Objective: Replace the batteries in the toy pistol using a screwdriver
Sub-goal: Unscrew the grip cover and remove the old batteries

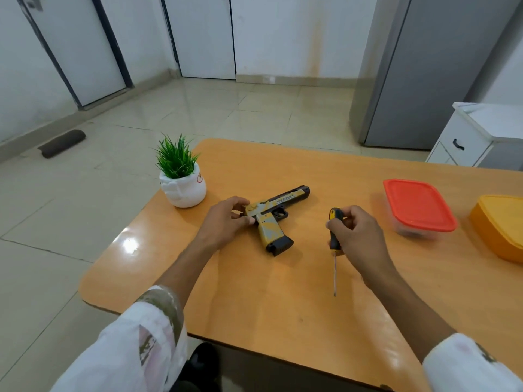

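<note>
A yellow and grey toy pistol (pixel 276 215) lies on its side in the middle of the orange table (pixel 254 292), barrel pointing far right, black grip base toward me. My left hand (pixel 226 220) pinches its rear end with thumb and fingers. To the right, my right hand (pixel 355 232) grips the black and yellow handle of a screwdriver (pixel 335 244). The thin shaft points down toward me, its tip near the tabletop. No batteries are visible.
A small green plant in a white pot (pixel 182 179) stands at the table's far left corner. A clear box with a red lid (pixel 418 207) and a yellow container (pixel 501 226) sit at the right. A grey fridge (pixel 424 69) and white cabinet (pixel 469 137) stand beyond.
</note>
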